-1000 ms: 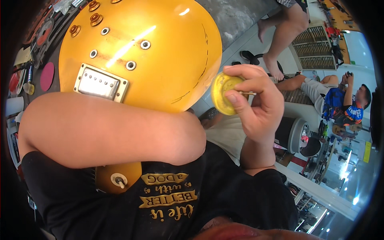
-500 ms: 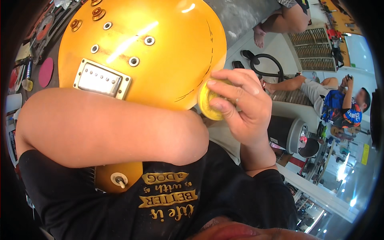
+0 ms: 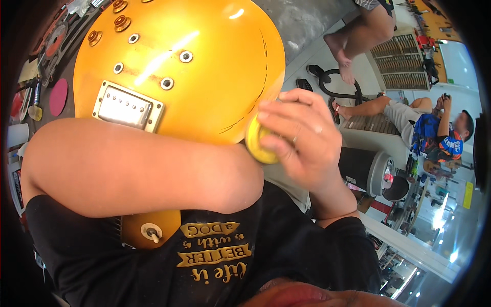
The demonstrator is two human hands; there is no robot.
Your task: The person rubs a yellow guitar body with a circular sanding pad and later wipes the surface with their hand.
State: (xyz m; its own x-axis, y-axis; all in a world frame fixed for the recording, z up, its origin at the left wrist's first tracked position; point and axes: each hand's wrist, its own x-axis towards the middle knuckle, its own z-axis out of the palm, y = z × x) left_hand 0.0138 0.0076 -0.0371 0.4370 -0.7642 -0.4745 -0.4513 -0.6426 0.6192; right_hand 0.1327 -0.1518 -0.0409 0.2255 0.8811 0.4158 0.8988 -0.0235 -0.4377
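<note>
1. The guitar [image 3: 215,82] lies before the person, partly under the bent left arm [image 3: 138,166]; its knobs [image 3: 121,23] and pickup [image 3: 125,106] are on, four metal-rimmed holes [image 3: 186,57] stand bare.
2. The right hand [image 3: 307,138] pinches a yellow disc [image 3: 253,144] at the guitar's rim; contact is unclear.
3. The left hand is hidden; its state cannot be told.
4. Work at the rim seems under way; how much remains is unclear.

You wear a black T-shirt [image 3: 302,250] of soft, loosely creased cloth. Your chest carries a gold print [image 3: 217,256]: flowing script [image 3: 219,275], two ribbon-shaped banners [image 3: 210,228] with dark lettering, and small paw marks [image 3: 198,242], all upside down from where you look. Your short sleeves [image 3: 56,233] are black too, and your arms [image 3: 143,166] are bare below them.
</note>
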